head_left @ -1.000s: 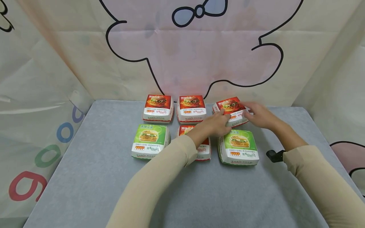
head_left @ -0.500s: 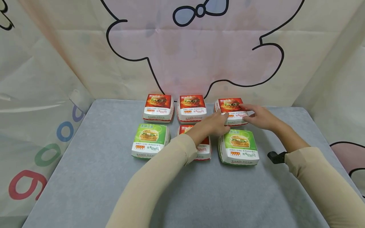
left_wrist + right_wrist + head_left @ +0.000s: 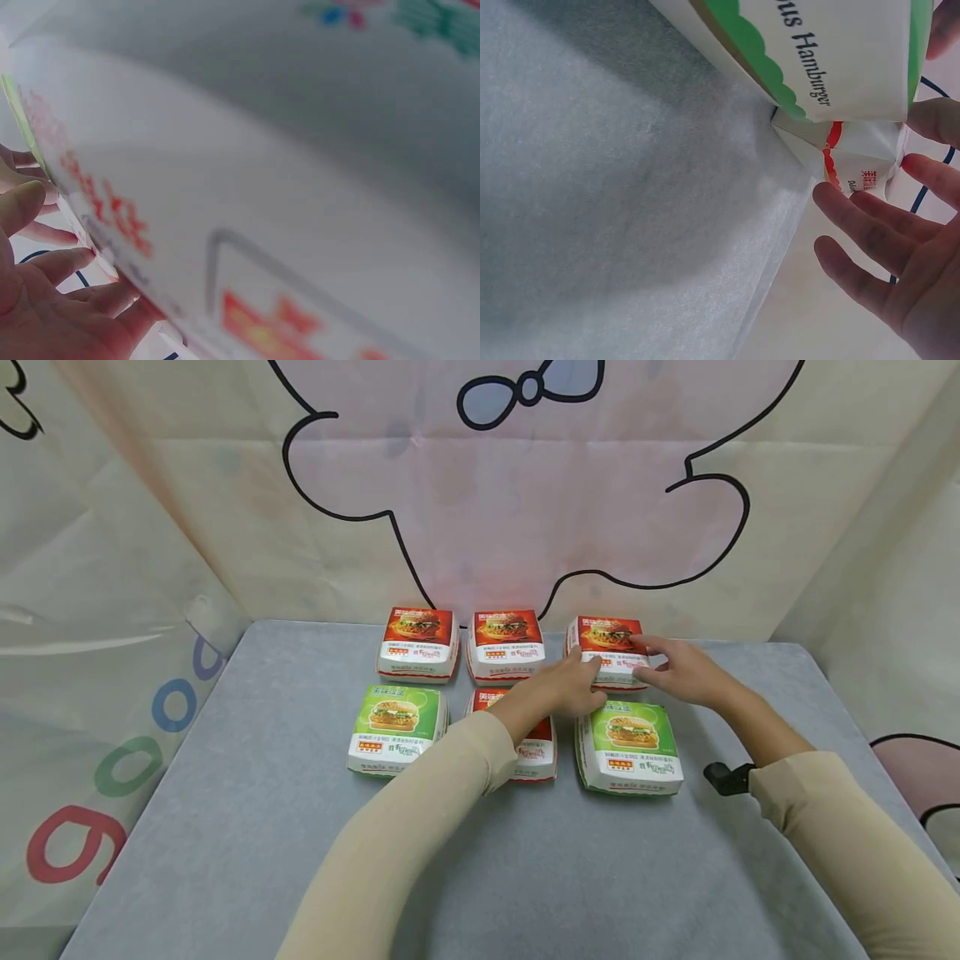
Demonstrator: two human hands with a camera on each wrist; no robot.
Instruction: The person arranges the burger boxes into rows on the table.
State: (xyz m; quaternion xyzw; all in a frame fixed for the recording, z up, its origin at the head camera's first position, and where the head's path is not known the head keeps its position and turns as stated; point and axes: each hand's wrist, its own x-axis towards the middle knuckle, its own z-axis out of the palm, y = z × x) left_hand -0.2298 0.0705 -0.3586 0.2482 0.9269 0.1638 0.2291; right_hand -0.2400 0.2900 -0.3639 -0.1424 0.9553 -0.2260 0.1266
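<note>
Both hands are at the back-right burger box, which has a red top with a burger picture and lies flat. My left hand touches its front left side, its fingers reaching forward. On the other side, my right hand has fingertips at the box's right edge. In the right wrist view, the fingers of the right hand are extended and spread beside the red-trimmed box. In the left wrist view a white box side fills most of the picture, with the left hand at lower left.
Just in front is a green burger box. A red box at front middle is partly hidden by the left arm. Another green box and two red boxes complete two rows on the grey table.
The back-right red box has turned from tilted to nearly straight in its row and shifted slightly right. The hands have stayed beside it; the other boxes have not moved.
</note>
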